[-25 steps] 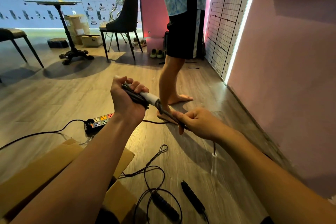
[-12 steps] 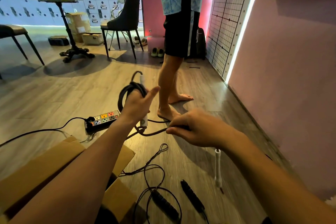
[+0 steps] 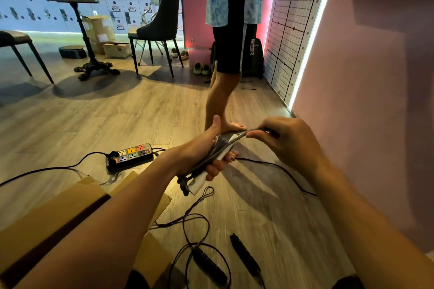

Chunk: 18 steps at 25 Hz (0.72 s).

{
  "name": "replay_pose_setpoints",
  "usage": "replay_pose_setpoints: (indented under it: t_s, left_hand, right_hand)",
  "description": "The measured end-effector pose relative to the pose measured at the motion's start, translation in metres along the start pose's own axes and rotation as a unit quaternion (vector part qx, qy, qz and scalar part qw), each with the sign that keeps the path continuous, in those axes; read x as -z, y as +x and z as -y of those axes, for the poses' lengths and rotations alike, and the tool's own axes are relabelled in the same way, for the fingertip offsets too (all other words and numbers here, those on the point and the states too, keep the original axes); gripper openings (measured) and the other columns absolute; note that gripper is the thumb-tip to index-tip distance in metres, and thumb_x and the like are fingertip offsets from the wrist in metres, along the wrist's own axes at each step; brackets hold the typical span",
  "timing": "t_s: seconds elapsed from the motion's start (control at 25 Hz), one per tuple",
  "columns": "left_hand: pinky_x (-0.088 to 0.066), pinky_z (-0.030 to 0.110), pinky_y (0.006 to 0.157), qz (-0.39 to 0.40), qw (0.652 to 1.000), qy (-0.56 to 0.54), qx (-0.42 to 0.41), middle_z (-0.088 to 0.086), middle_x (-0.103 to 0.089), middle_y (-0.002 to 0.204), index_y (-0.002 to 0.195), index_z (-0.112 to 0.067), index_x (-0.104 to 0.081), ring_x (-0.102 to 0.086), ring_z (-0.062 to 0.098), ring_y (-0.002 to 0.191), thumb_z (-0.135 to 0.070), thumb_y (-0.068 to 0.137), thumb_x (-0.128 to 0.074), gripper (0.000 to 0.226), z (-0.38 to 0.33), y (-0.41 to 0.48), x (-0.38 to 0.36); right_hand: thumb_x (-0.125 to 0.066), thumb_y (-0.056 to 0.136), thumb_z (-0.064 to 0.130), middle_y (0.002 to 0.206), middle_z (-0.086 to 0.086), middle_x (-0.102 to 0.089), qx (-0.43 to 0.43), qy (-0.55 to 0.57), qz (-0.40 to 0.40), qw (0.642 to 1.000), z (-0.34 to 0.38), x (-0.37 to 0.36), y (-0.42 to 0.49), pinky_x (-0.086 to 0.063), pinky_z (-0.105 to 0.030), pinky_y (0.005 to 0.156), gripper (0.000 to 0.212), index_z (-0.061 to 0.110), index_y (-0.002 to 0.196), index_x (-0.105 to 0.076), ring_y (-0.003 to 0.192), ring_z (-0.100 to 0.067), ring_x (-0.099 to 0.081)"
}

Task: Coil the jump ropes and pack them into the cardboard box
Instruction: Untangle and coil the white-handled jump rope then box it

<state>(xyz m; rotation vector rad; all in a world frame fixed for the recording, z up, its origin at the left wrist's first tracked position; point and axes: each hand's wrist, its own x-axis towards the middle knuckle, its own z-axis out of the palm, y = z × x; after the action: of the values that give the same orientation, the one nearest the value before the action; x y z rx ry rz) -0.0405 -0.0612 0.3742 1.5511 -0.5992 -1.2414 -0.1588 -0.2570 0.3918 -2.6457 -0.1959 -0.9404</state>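
My left hand [image 3: 206,148] grips a white jump rope handle [image 3: 199,183] with dark rope loops [image 3: 219,150] bundled against it. My right hand [image 3: 281,141] pinches the same rope just right of the bundle, pulling it across the top. A second jump rope lies on the floor below, its two black handles [image 3: 209,265] [image 3: 245,254] joined by thin loose rope [image 3: 195,220]. The open cardboard box [image 3: 77,197] sits at lower left, partly hidden by my left forearm.
A person stands barefoot just beyond my hands [image 3: 225,91]. A power strip [image 3: 131,155] with a black cord lies on the wooden floor to the left. A round table [image 3: 70,0], chairs [image 3: 159,23] and boxes stand at the back. A pink wall [image 3: 364,77] runs along the right.
My left hand turned the handle from upright to slanted down, with the loops laid flat against it. My right hand rose and carried the rope up over the bundle. The hanging second white handle is out of sight.
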Motion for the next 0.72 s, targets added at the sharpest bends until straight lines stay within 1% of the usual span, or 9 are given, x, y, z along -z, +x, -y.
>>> replay_pose_setpoints:
  t_s: [0.12,0.24,0.36,0.4,0.48,0.56,0.6,0.64,0.72]
  left_hand:
    - [-0.039,0.021,0.043,0.052,0.998,0.023,0.005,-0.003,-0.038,0.059,0.075,-0.016,-0.052,-0.038,0.008,0.046,-0.083,0.082,-0.026,0.073,-0.008,-0.004,-0.009]
    - [-0.036,0.019,0.042,0.085,0.996,0.021,0.003,-0.006,-0.035,0.054,0.071,-0.018,-0.051,-0.035,0.005,0.042,-0.061,0.092,-0.044,0.048,-0.011,-0.006,-0.016]
    - [-0.037,0.019,0.04,0.167,0.981,-0.096,-0.035,-0.007,-0.038,0.051,0.069,-0.017,-0.051,-0.037,0.005,0.039,-0.042,0.093,-0.051,0.034,-0.014,-0.01,-0.013]
    - [-0.039,0.019,0.04,0.206,0.963,-0.163,-0.056,-0.007,-0.04,0.051,0.07,-0.016,-0.051,-0.039,0.005,0.039,-0.038,0.092,-0.054,0.031,-0.014,-0.01,-0.012]
    - [-0.039,0.021,0.042,0.243,0.918,-0.289,-0.124,-0.006,-0.04,0.051,0.072,-0.014,-0.051,-0.038,0.007,0.039,-0.033,0.09,-0.059,0.027,-0.016,-0.011,-0.008]
    - [-0.037,0.022,0.043,0.209,0.89,-0.355,-0.195,-0.006,-0.037,0.051,0.071,-0.015,-0.051,-0.036,0.007,0.04,-0.033,0.091,-0.056,0.027,-0.018,-0.01,-0.007]
    - [-0.038,0.021,0.042,0.172,0.886,-0.367,-0.225,-0.007,-0.039,0.05,0.07,-0.015,-0.05,-0.038,0.007,0.039,-0.034,0.091,-0.05,0.029,-0.019,-0.009,-0.007]
    - [-0.038,0.02,0.041,0.135,0.881,-0.377,-0.253,-0.007,-0.04,0.049,0.068,-0.016,-0.05,-0.04,0.006,0.038,-0.036,0.091,-0.045,0.031,-0.018,-0.01,-0.007]
    - [-0.037,0.019,0.041,0.077,0.857,-0.407,-0.307,-0.008,-0.04,0.048,0.066,-0.018,-0.05,-0.039,0.005,0.039,-0.036,0.089,-0.043,0.031,-0.016,-0.012,-0.004]
  right_hand:
    - [-0.062,0.089,0.049,0.069,0.019,-0.057,-0.035,0.01,-0.005,0.999,-0.008,-0.003,-0.001,-0.054,-0.037,0.055,0.027,0.024,0.091,-0.073,0.06,0.001,-0.055]
    - [-0.06,0.089,0.05,0.069,0.024,-0.058,-0.062,0.045,-0.014,0.997,-0.011,-0.004,0.0,-0.053,-0.035,0.055,0.022,0.031,0.092,-0.071,0.061,-0.001,-0.058]
    - [-0.056,0.094,0.048,0.065,0.021,-0.059,-0.115,0.094,-0.001,0.989,-0.009,-0.007,0.0,-0.048,-0.024,0.054,0.02,0.034,0.091,-0.07,0.061,0.0,-0.058]
    - [-0.055,0.098,0.041,0.064,0.017,-0.059,-0.135,0.107,0.012,0.985,-0.006,-0.01,0.0,-0.044,-0.017,0.053,0.02,0.03,0.091,-0.069,0.06,0.002,-0.057]
    - [-0.047,0.103,0.031,0.069,0.009,-0.061,-0.166,0.143,0.052,0.974,0.004,-0.021,0.0,-0.042,-0.01,0.054,0.025,0.021,0.094,-0.067,0.062,0.003,-0.057]
    - [-0.04,0.106,0.029,0.078,-0.007,-0.065,-0.177,0.17,0.096,0.965,0.014,-0.035,0.002,-0.042,-0.015,0.058,0.031,0.015,0.097,-0.065,0.069,-0.009,-0.059]
    - [-0.037,0.107,0.029,0.08,-0.01,-0.064,-0.174,0.174,0.114,0.963,0.019,-0.041,0.005,-0.045,-0.023,0.064,0.032,0.017,0.095,-0.064,0.071,-0.014,-0.058]
    - [-0.036,0.107,0.029,0.079,-0.008,-0.063,-0.171,0.18,0.128,0.96,0.023,-0.045,0.009,-0.046,-0.03,0.068,0.032,0.02,0.092,-0.062,0.071,-0.018,-0.057]
    - [-0.036,0.107,0.031,0.075,-0.001,-0.06,-0.174,0.197,0.15,0.953,0.028,-0.051,0.013,-0.05,-0.039,0.072,0.03,0.026,0.087,-0.059,0.069,-0.015,-0.057]
